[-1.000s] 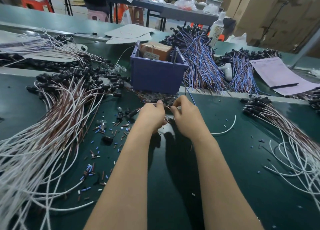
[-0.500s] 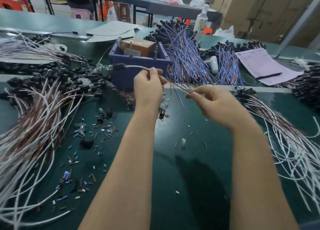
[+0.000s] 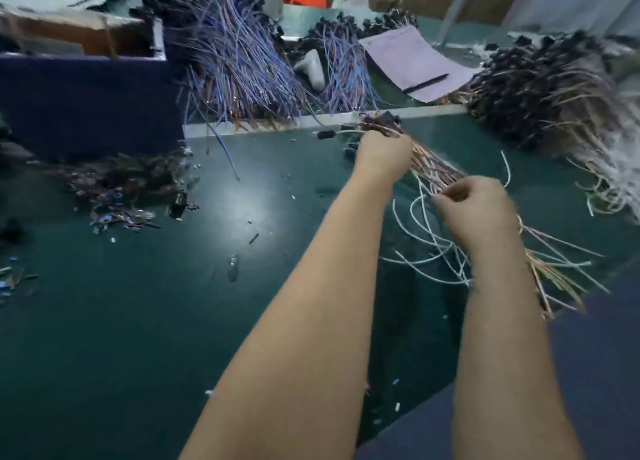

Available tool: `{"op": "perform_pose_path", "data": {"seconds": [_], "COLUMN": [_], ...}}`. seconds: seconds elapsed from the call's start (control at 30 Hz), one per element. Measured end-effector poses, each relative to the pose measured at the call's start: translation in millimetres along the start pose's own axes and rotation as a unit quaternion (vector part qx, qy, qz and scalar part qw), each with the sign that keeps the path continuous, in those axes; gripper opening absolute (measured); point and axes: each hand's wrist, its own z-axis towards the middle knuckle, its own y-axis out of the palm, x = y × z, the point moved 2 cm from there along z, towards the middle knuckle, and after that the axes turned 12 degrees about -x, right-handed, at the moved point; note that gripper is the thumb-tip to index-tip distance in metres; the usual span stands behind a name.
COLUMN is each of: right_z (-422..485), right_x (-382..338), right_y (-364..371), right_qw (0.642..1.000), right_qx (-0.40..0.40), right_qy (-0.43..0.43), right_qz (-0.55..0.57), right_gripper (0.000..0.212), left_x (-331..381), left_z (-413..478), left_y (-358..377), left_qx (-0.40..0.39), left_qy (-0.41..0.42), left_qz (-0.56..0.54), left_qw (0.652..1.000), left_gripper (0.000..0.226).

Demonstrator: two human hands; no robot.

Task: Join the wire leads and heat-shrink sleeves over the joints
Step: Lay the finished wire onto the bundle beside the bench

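My left hand (image 3: 382,155) grips the black-connector end of a wire lead, right at the head of a bundle of brown and white leads (image 3: 440,174) lying on the green table (image 3: 145,321). My right hand (image 3: 476,207) pinches the same lead farther down, over the spread white wire tails (image 3: 429,248). Small heat-shrink sleeves and black parts (image 3: 128,196) lie scattered at the left. The frame is motion-blurred.
A blue bin (image 3: 86,103) with a cardboard box stands at the back left. Blue-wired lead bundles (image 3: 242,65) lie behind the table's metal strip. A pink sheet with a pen (image 3: 415,61) and another heap of black-ended leads (image 3: 547,92) sit at the back right.
The view has swung right. Both hands carried the single lead from mid-table over to the bundle at the right and lowered it onto that pile.
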Motion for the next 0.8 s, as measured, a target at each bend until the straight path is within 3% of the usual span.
{"op": "perform_pose_path", "data": {"seconds": [0.1,0.17,0.2,0.3,0.37,0.47,0.6,0.8], "right_z": [15,20,22,23,19,11,-1,-37], "right_x": [24,31,32,30,25,3,-54,-144], "right_y": [23,28,29,29,27,20,25,85], "right_qw": [0.998,0.997,0.997,0.997,0.998,0.998,0.99,0.957], "right_qx": [0.004,0.017,0.022,0.025,0.034,0.061,0.025,-0.15], "right_qy": [0.059,0.068,0.068,0.061,0.047,-0.015,-0.124,-0.239], "right_qz": [-0.013,-0.016,-0.019,-0.033,-0.027,0.013,0.062,0.062], "right_gripper": [0.018,0.015,0.014,0.015,0.016,0.017,0.017,0.022], "left_x": [-26,-37,-40,-46,-44,-29,3,22], "left_z": [5,8,10,17,17,9,-21,-89], "left_y": [22,26,27,28,26,13,-30,-134], "left_qx": [-0.059,-0.052,-0.045,-0.028,-0.025,-0.023,0.051,0.26], "left_qy": [-0.054,-0.067,-0.061,-0.049,-0.036,0.004,0.07,0.177], "left_qz": [0.092,0.107,0.095,0.015,-0.013,-0.046,-0.109,-0.095], "left_qw": [0.993,0.991,0.993,0.998,0.999,0.999,0.99,0.944], "left_gripper": [0.029,0.024,0.016,0.028,0.024,0.02,0.018,0.017]}}
